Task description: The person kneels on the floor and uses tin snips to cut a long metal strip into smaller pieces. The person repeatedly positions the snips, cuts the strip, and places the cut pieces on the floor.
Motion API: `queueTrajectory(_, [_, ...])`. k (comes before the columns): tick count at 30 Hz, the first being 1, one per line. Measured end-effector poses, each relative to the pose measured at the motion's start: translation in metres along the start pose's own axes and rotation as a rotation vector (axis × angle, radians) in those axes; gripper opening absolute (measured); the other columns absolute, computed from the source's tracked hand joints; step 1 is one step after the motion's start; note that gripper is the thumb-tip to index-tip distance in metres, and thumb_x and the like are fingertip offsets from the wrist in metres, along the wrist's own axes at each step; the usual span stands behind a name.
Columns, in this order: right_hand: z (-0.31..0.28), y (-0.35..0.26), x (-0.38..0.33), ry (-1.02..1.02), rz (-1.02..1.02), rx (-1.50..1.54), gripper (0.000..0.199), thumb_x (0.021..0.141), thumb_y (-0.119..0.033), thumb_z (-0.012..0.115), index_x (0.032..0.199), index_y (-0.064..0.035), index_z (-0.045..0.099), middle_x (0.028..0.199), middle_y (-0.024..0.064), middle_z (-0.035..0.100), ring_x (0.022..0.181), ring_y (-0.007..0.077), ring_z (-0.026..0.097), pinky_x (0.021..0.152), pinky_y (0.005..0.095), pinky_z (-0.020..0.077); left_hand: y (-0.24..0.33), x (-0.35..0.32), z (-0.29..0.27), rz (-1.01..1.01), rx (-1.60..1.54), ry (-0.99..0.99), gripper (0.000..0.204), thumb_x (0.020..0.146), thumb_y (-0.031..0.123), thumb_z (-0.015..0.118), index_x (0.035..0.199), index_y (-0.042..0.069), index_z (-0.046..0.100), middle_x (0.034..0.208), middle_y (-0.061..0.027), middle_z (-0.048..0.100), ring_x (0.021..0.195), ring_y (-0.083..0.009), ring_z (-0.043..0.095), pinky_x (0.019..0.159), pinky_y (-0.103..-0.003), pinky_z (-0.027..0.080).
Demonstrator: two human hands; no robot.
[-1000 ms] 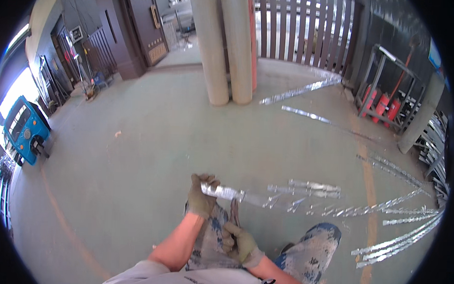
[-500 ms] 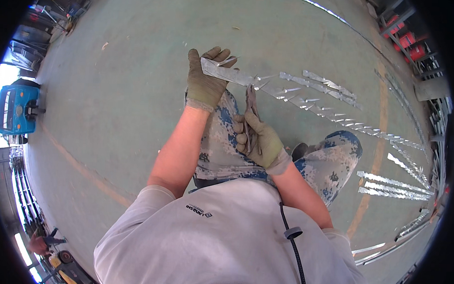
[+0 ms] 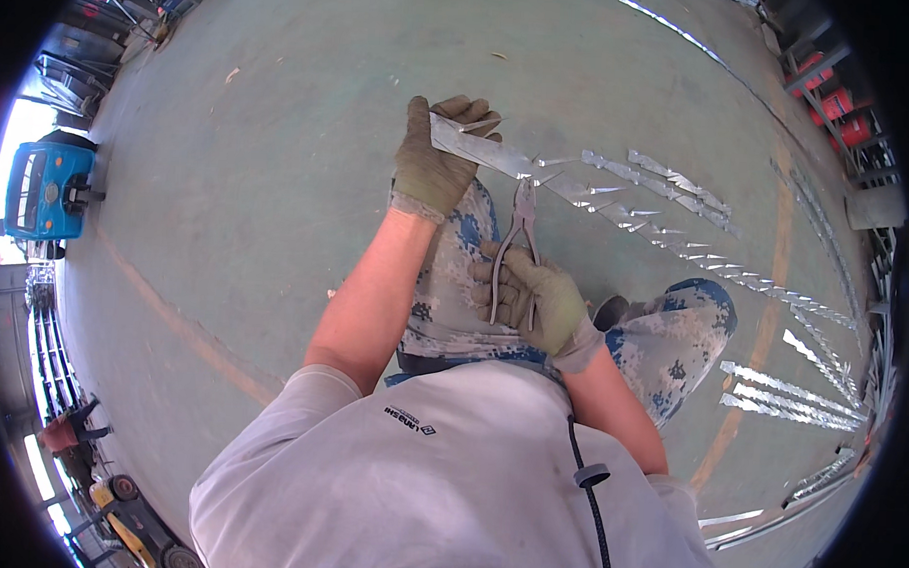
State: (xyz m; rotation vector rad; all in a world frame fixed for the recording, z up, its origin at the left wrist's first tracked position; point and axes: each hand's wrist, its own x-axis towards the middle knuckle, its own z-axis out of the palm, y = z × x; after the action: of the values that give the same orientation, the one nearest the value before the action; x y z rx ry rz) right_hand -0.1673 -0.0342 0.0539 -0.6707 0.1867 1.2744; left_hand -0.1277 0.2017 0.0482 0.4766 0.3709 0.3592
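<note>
My left hand (image 3: 431,173), in a dirty olive work glove, holds the near end of a long silvery metal strip (image 3: 499,158). Its fingers curl around the end, thumb on the other side. Pointed tabs stand up along the strip, which stretches away to the right. In my gloved right hand (image 3: 546,305) is a pair of pliers (image 3: 523,218), its two handles spread apart. The tips of the pliers meet the strip's lower edge beside one raised tab; whether they grip it I cannot tell.
More toothed metal strips (image 3: 668,181) lie on the grey-green floor (image 3: 258,177) beyond and to the right. Others (image 3: 781,391) sit near a rack on the right, with red containers (image 3: 836,105) farther up. A blue vehicle (image 3: 49,192) and a forklift (image 3: 131,528) are at left, with a person (image 3: 64,431) nearby.
The pliers have turned in my right hand, and their handles now show spread apart. My left hand keeps its hold on the strip. The whole view has shifted slightly.
</note>
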Motion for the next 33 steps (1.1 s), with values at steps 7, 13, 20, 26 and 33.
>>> queueTrajectory(7, [0.046, -0.012, 0.007, 0.177, 0.074, -0.322, 0.032, 0.109, -0.030, 0.059, 0.126, -0.0033, 0.063, 0.109, 0.0115, 0.074, 0.091, 0.0232, 0.073, 0.080, 0.0390, 0.0622, -0.002, -0.008, 0.006, 0.060, 0.159, -0.069, 0.069, 0.112, 0.057, 0.030, 0.134, -0.004, 0.053, 0.136, -0.0263, 0.061, 0.131, -0.0476, 0.057, 0.105, -0.064, 0.048])
queueTrajectory(13, [0.053, -0.009, 0.020, 0.198, 0.035, -0.346, 0.029, 0.109, -0.028, 0.060, 0.123, -0.0029, 0.064, 0.103, 0.0102, 0.074, 0.085, 0.0204, 0.073, 0.074, 0.0347, 0.0618, -0.002, -0.011, 0.005, 0.099, 0.221, -0.101, 0.068, 0.113, 0.056, 0.028, 0.133, -0.003, 0.054, 0.137, -0.0238, 0.062, 0.130, -0.0426, 0.059, 0.103, -0.059, 0.051])
queueTrajectory(20, [0.048, -0.001, 0.032, 0.190, -0.011, -0.404, 0.032, 0.107, -0.029, 0.063, 0.123, -0.0014, 0.066, 0.101, 0.0110, 0.074, 0.084, 0.0224, 0.073, 0.074, 0.0372, 0.0615, -0.001, -0.017, 0.014, 0.103, 0.259, -0.075, 0.065, 0.114, 0.053, 0.026, 0.129, -0.002, 0.057, 0.131, -0.0198, 0.066, 0.124, -0.0365, 0.064, 0.101, -0.052, 0.051])
queueTrajectory(26, [0.059, 0.002, 0.032, 0.179, 0.011, -0.336, 0.024, 0.105, -0.030, 0.066, 0.112, -0.0070, 0.066, 0.091, 0.0046, 0.069, 0.069, 0.0164, 0.065, 0.058, 0.0323, 0.0508, 0.000, -0.021, 0.016, 0.143, 0.324, -0.064, 0.064, 0.114, 0.052, 0.026, 0.127, -0.003, 0.056, 0.136, -0.0249, 0.062, 0.129, -0.0426, 0.061, 0.104, -0.057, 0.054])
queueTrajectory(33, [0.073, -0.003, 0.034, 0.131, 0.167, 0.004, 0.011, 0.100, -0.023, 0.067, 0.101, -0.0147, 0.060, 0.073, -0.0059, 0.052, 0.053, 0.0060, 0.044, 0.046, 0.0251, 0.0319, 0.000, -0.021, 0.016, 0.115, 0.297, -0.042, 0.061, 0.115, 0.051, 0.027, 0.124, -0.001, 0.057, 0.127, -0.0211, 0.066, 0.113, -0.0325, 0.068, 0.099, -0.045, 0.055])
